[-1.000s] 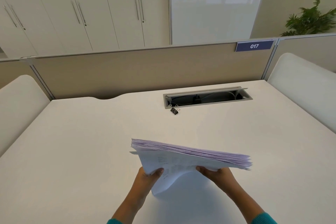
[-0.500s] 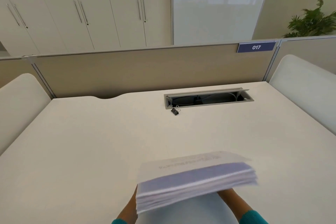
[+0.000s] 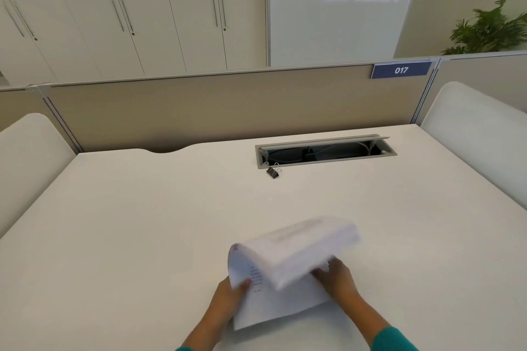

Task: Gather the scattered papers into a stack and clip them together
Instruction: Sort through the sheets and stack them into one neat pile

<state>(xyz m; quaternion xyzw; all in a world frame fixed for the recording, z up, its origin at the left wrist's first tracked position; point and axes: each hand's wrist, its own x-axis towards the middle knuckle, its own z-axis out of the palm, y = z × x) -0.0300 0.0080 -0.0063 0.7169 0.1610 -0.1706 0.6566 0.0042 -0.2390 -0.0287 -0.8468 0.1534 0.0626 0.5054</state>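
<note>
Both hands hold the paper stack (image 3: 288, 268) low over the counter (image 3: 142, 222), close to the person's body. Left hand (image 3: 228, 298) grips the stack's near-left edge, thumb on top, fingers underneath. Right hand (image 3: 338, 276) grips the near-right edge w/ fingers curled around it. The stack is blurred, so it's probably mid-motion; its far part looks curled or lifted, while a bottom sheet hangs toward the body between the two hands. Can't tell whether any edge touches the counter.

The binder clip (image 3: 273, 172) lies well ahead of both hands, far side of the counter, just beside the near-left corner of the open cable tray (image 3: 325, 151). Untouched.

Judgement: papers are gathered but not squared; clip step not yet begun.

Risks from here:
- Loose bottom sheet could slip out if either grip relaxes, esp. since sheets aren't flush.
- Clipping w/o tapping the edges even would trap some pages crooked or miss the short ones.
- Reaching fwd for the clip means one hand carries the whole stack; a thick stack may fan or sag then.
- A clumsy reach could nudge the clip into the tray slot right beside it.
</note>
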